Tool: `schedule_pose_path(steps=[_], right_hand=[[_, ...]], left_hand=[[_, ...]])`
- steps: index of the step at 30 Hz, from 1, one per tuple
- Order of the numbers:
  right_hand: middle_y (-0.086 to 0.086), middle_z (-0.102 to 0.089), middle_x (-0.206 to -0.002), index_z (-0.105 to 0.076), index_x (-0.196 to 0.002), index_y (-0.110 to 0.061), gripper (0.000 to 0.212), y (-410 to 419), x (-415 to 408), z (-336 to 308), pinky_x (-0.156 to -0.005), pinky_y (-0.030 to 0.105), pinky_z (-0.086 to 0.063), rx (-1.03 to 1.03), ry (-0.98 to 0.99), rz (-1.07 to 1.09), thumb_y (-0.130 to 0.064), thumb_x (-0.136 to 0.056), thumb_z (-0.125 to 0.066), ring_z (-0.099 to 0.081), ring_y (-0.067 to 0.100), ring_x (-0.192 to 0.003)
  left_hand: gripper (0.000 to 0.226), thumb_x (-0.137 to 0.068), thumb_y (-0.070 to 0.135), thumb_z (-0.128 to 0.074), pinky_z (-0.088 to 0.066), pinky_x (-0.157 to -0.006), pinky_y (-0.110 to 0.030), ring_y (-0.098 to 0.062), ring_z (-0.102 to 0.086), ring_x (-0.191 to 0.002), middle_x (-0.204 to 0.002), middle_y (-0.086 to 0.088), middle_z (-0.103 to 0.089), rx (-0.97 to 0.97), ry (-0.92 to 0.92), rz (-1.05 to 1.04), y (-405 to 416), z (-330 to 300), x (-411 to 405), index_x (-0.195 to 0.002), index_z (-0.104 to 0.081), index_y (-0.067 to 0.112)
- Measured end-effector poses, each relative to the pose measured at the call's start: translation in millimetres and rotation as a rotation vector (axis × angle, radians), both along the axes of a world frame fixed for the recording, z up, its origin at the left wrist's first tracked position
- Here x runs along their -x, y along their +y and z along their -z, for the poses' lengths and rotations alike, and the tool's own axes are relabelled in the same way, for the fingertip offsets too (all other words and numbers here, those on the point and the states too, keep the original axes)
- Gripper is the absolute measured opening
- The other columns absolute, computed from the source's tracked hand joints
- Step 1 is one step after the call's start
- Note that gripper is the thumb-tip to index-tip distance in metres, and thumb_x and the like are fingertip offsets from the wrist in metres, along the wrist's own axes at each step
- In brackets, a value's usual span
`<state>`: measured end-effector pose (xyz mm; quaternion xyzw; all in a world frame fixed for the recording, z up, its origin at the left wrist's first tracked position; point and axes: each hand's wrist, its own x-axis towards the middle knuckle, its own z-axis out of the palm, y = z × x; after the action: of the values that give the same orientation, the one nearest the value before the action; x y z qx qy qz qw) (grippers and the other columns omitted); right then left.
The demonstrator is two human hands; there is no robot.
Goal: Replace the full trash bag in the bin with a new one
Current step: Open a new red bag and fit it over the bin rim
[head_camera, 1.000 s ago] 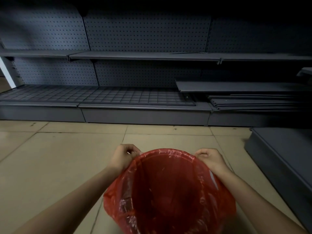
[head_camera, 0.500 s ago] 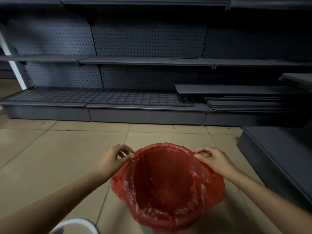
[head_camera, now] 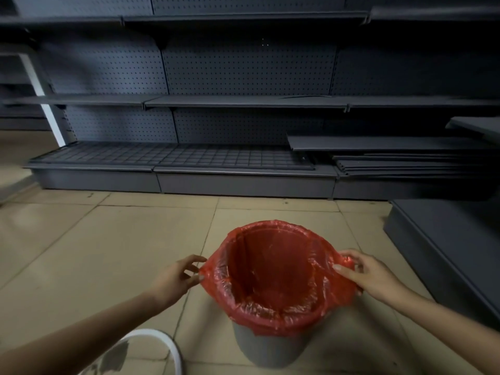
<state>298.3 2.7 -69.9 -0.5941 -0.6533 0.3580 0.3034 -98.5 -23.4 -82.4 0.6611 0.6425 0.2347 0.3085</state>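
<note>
A grey round bin [head_camera: 267,347] stands on the tiled floor in front of me. A red plastic bag [head_camera: 273,269] lines it, its mouth folded over the rim and open, with nothing visible inside. My left hand [head_camera: 176,277] pinches a small corner of the bag's edge at the left side of the rim. At the right side, my right hand [head_camera: 365,274] grips a bunched fold of the bag's edge.
A white ring-shaped object [head_camera: 159,345] lies on the floor at the lower left, beside the bin. Dark grey pegboard shelving [head_camera: 243,101] runs along the back, with loose shelf boards [head_camera: 405,163] stacked at the right. A low grey platform [head_camera: 446,239] stands to the right.
The bag's edge has been pulled down over the bin's rim, and the grey bin body now shows. Both hands slid from the far rim to its left and right sides. The view pulled back.
</note>
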Motion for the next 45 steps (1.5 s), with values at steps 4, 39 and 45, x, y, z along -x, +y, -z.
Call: schedule_pose_path(steps=[4, 39, 45], right_hand=[[-0.001, -0.068, -0.090, -0.056, -0.104, -0.024, 0.026, -3.9, 3.0, -1.7, -0.047, 0.028, -0.053, -0.109, -0.012, 0.032, -0.017, -0.082, -0.068, -0.068, 0.017, -0.066], [-0.014, -0.064, -0.096, -0.067, -0.096, -0.028, 0.013, 56.1, 25.1, -23.3, -0.071, 0.021, -0.046, -0.334, -0.202, 0.057, -0.031, -0.085, -0.064, -0.058, 0.004, -0.081], [-0.014, -0.063, -0.086, -0.066, -0.087, -0.033, 0.010, 77.1, 47.0, -16.8, -0.076, 0.035, -0.052, -0.204, -0.346, -0.034, -0.034, -0.078, -0.070, -0.059, 0.007, -0.075]], left_hand=[[0.026, -0.088, 0.013, -0.061, -0.054, -0.056, -0.024, -0.017, -0.067, -0.074, -0.096, -0.008, -0.067, -0.017, -0.023, -0.019, 4.3, 6.8, -13.0, -0.107, -0.055, 0.028], [0.017, -0.089, 0.030, -0.057, -0.044, -0.074, -0.027, -0.009, -0.059, -0.085, -0.100, 0.006, -0.057, -0.362, 0.187, 0.020, 81.9, -39.9, -72.5, -0.102, -0.066, 0.027], [0.019, -0.089, 0.035, -0.056, -0.049, -0.080, -0.032, -0.016, -0.061, -0.092, -0.103, 0.002, -0.063, -0.298, 0.269, 0.003, 103.7, -30.9, -86.6, -0.102, -0.067, 0.027]])
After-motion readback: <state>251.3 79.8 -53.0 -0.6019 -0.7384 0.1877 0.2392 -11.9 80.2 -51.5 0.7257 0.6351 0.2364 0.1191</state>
